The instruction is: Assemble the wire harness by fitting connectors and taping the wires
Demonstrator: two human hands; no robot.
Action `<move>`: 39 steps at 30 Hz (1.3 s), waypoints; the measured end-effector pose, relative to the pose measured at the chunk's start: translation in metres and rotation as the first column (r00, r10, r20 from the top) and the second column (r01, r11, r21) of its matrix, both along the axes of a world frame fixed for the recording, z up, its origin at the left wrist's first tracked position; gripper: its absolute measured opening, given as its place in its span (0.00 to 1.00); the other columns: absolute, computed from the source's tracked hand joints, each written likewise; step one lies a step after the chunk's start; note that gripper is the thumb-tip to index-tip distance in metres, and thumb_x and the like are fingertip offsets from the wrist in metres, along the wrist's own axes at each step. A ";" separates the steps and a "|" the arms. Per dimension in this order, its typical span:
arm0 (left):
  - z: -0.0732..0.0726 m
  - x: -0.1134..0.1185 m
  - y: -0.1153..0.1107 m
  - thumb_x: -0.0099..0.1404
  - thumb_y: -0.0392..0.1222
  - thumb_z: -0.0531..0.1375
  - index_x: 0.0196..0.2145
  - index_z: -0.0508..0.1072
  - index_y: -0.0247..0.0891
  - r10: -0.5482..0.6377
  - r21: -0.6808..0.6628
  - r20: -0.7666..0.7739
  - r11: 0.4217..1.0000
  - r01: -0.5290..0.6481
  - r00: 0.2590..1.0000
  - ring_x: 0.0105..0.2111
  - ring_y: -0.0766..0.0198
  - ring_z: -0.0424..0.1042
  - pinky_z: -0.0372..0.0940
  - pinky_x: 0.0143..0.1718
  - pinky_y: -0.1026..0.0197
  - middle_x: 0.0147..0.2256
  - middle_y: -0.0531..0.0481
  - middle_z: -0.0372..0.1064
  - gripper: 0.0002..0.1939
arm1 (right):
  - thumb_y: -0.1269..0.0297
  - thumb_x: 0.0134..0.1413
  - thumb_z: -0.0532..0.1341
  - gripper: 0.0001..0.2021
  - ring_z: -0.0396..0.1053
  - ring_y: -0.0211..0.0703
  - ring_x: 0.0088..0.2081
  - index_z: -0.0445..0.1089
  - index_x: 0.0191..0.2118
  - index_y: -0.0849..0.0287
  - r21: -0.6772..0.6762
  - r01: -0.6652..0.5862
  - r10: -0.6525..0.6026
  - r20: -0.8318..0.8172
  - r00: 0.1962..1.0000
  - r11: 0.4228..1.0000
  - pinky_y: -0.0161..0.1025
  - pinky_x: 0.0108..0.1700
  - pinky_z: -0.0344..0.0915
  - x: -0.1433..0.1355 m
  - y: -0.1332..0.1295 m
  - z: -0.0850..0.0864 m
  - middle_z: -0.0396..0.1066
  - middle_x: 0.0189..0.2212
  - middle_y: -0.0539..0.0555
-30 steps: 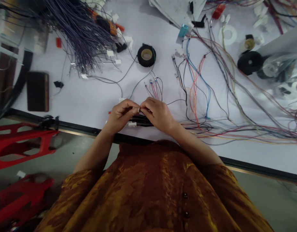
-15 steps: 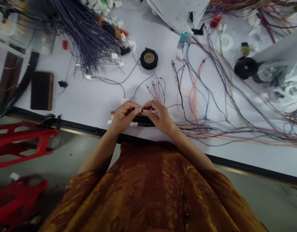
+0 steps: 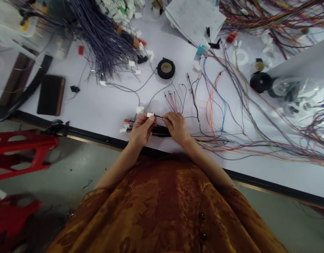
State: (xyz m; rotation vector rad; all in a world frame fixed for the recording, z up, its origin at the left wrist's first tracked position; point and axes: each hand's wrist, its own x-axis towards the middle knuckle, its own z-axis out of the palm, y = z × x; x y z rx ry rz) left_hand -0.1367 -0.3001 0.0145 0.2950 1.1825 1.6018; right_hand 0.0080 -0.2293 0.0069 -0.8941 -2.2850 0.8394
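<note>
White connector (image 3: 150,114): raised over the bench (image 3: 106,105) near its front edge, its pale body showing above the thumb that presses it.
Dark wire (image 3: 159,116): a short span visible to the connector's right; whether its end is seated inside cannot be told.
Left hand (image 3: 141,130): fingers grasping the connector, thumb toward the viewer.
Right hand (image 3: 177,127): fingers pinched on the wire, just beside the connector.
Black cable bundle (image 3: 161,131): lying on the bench between the hands, partly covered by them.
Orange connector (image 3: 127,121): just beside the left hand, on its outer side.
White tag-like piece (image 3: 140,110): resting just beyond the left hand.
Red wires (image 3: 173,102): beyond the right hand, tips directed away from the person.
Black tape roll (image 3: 166,68): flat, farther back.
Purple wire bundle (image 3: 106,45): fanned out at the back left, bare tips toward the person.
Blue connector (image 3: 200,50): back right of the tape, beside paper sheets (image 3: 195,21).
Dark rectangular case (image 3: 51,95): near the front edge, well left of the hands.
</note>
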 end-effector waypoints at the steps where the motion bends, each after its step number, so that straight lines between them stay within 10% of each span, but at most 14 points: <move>1: -0.001 0.000 0.000 0.47 0.43 0.75 0.30 0.78 0.38 -0.019 -0.012 0.002 1.000 0.019 1.000 0.26 0.74 0.69 0.67 0.30 0.71 0.26 0.56 0.71 0.14 | 0.62 0.69 0.52 0.13 0.67 0.40 0.34 0.67 0.33 0.57 0.005 -0.001 0.001 0.009 1.000 1.000 0.40 0.42 0.56 0.001 0.001 0.000 0.72 0.29 0.51; 12: -0.008 0.007 0.009 0.50 0.44 0.73 0.28 0.74 0.36 0.112 -0.044 -0.039 0.993 -0.114 0.993 0.25 0.74 0.73 0.72 0.32 0.70 0.28 0.55 0.73 0.14 | 0.61 0.65 0.56 0.11 0.68 0.40 0.37 0.71 0.33 0.59 -0.129 -0.097 0.086 -0.081 0.993 0.987 0.39 0.43 0.62 0.016 0.015 0.004 0.71 0.33 0.53; 17: -0.006 0.003 0.007 0.52 0.46 0.72 0.30 0.74 0.35 0.082 -0.054 -0.101 0.995 -0.088 0.992 0.28 0.69 0.77 0.74 0.36 0.66 0.29 0.52 0.75 0.15 | 0.58 0.64 0.54 0.12 0.67 0.41 0.35 0.68 0.33 0.59 -0.189 0.262 -0.270 -0.023 0.962 0.947 0.40 0.42 0.64 -0.006 0.092 0.024 0.69 0.30 0.52; 24: 0.002 0.002 0.008 0.52 0.48 0.72 0.30 0.75 0.34 0.060 -0.068 -0.163 0.995 -0.072 0.985 0.29 0.67 0.77 0.75 0.38 0.63 0.30 0.51 0.76 0.16 | 0.67 0.55 0.61 0.13 0.63 0.59 0.55 0.66 0.45 0.66 -0.060 0.488 -0.414 0.446 0.793 0.871 0.55 0.56 0.58 -0.090 0.189 0.024 0.65 0.50 0.67; 31: 0.005 -0.007 0.010 0.50 0.47 0.72 0.30 0.71 0.35 0.003 -0.092 -0.160 0.996 -0.018 0.987 0.28 0.66 0.77 0.74 0.36 0.63 0.30 0.51 0.77 0.17 | 0.68 0.60 0.52 0.13 0.68 0.41 0.38 0.61 0.51 0.54 -0.283 0.195 -0.199 0.016 0.980 0.939 0.41 0.41 0.66 -0.046 0.133 0.053 0.66 0.34 0.50; 35: 0.004 -0.013 0.009 0.53 0.47 0.71 0.30 0.74 0.35 -0.038 -0.076 -0.257 0.997 0.019 0.966 0.29 0.69 0.75 0.70 0.31 0.68 0.33 0.49 0.77 0.14 | 0.62 0.58 0.56 0.13 0.62 0.33 0.25 0.64 0.49 0.53 -0.689 -0.050 -0.014 -0.087 0.996 0.723 0.29 0.24 0.58 -0.007 0.082 0.063 0.65 0.29 0.47; 39: 0.010 -0.016 0.011 0.54 0.43 0.70 0.34 0.78 0.37 -0.043 -0.030 -0.389 0.999 0.034 0.920 0.21 0.75 0.66 0.61 0.23 0.72 0.26 0.55 0.71 0.11 | 0.61 0.56 0.58 0.12 0.61 0.32 0.23 0.67 0.46 0.53 -0.824 -0.031 -0.049 -0.072 0.996 0.566 0.27 0.19 0.53 0.001 0.063 0.062 0.68 0.30 0.48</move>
